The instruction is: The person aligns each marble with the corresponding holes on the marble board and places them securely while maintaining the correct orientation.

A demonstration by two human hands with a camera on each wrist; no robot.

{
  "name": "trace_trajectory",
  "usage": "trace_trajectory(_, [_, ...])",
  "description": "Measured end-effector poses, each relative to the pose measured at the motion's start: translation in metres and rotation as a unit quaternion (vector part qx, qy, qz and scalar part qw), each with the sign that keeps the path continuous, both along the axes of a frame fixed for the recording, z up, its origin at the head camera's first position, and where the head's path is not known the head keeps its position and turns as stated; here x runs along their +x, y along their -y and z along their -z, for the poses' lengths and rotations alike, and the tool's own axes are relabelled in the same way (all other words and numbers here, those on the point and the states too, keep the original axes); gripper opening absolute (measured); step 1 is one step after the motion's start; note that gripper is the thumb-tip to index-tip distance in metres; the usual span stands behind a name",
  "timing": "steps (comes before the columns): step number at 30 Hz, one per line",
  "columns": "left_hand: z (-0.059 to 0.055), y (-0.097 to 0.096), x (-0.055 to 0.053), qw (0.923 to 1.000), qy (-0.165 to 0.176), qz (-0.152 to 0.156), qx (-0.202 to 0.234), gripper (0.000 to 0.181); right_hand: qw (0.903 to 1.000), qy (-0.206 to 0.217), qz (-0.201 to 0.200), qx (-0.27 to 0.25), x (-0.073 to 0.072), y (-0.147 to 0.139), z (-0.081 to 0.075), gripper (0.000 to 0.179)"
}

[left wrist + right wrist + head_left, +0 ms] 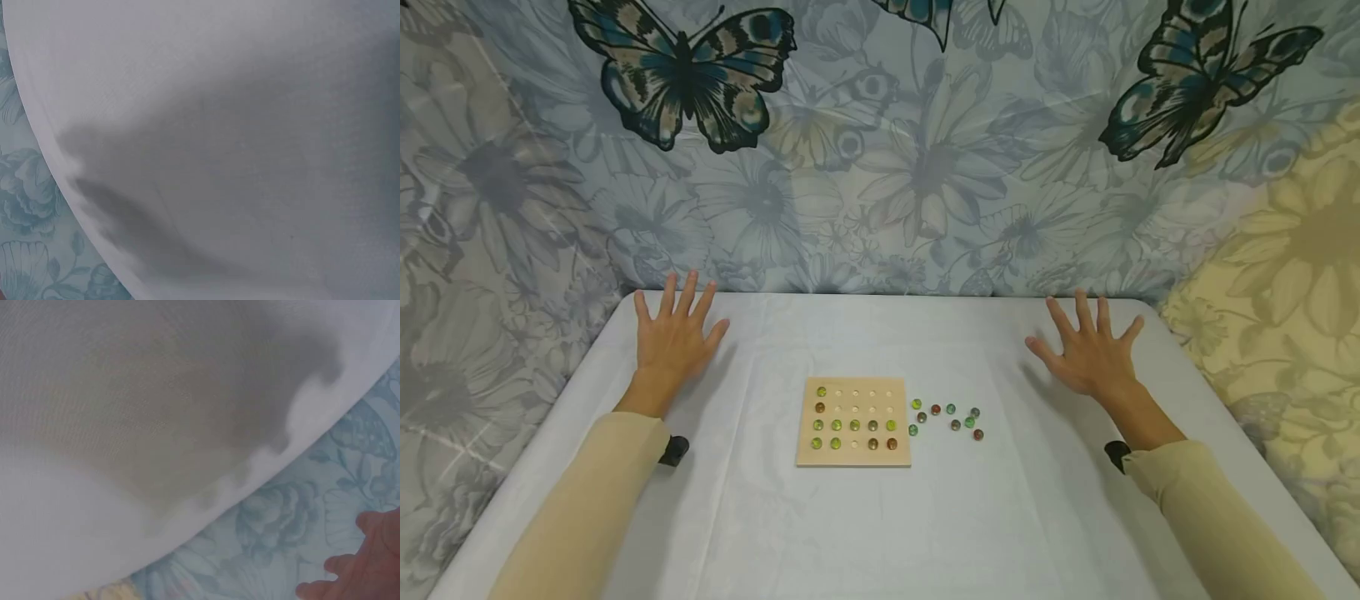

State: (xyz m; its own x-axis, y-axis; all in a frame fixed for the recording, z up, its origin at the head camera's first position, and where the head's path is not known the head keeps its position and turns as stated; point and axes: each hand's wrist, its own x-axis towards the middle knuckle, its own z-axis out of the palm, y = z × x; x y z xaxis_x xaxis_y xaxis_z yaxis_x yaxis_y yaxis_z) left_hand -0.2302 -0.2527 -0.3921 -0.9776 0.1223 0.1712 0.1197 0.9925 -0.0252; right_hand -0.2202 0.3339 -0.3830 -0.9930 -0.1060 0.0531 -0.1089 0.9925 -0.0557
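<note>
A square wooden board [854, 457] with rows of shallow hollows lies at the middle of the white table. Glass marbles [837, 425] in green, yellow-green and brown sit in some hollows: one at the left of each of the two far rows, a full third row, and a near row with its middle hollow bare. Loose marbles [951, 409] are scattered just right of the board. My left hand [673, 342], fingers spread, is held over the table's far left, apart from the board. My right hand [1093, 354] is likewise spread at the far right, holding nothing.
The white tablecloth [820, 533] covers the table, whose far edge meets a floral and butterfly-printed cloth [925, 192]. Black wrist straps [674, 451] show at both cuffs. In the left wrist view a hand's shadow [187, 162] falls on the cloth.
</note>
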Motion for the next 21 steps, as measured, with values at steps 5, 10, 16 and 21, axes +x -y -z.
trace_trajectory(5, [-0.001,-0.002,0.003,1.0,0.007,0.005,-0.004,0.069,1.0,0.0,-0.006,0.005,0.002,0.002,0.0,0.087])
trace_trajectory(10, [-0.002,-0.007,0.005,0.9996,0.002,0.028,0.002,0.069,0.9998,-0.003,-0.019,0.001,0.004,0.007,0.0,0.086])
trace_trajectory(16, [-0.001,-0.016,0.009,0.9977,-0.027,0.063,0.003,0.066,0.9989,-0.01,-0.045,0.0,0.008,0.011,-0.001,0.084])
trace_trajectory(21, [0.002,-0.024,0.013,0.9952,-0.045,0.086,-0.008,0.066,0.9977,-0.023,-0.064,0.008,0.01,0.013,0.0,0.082])
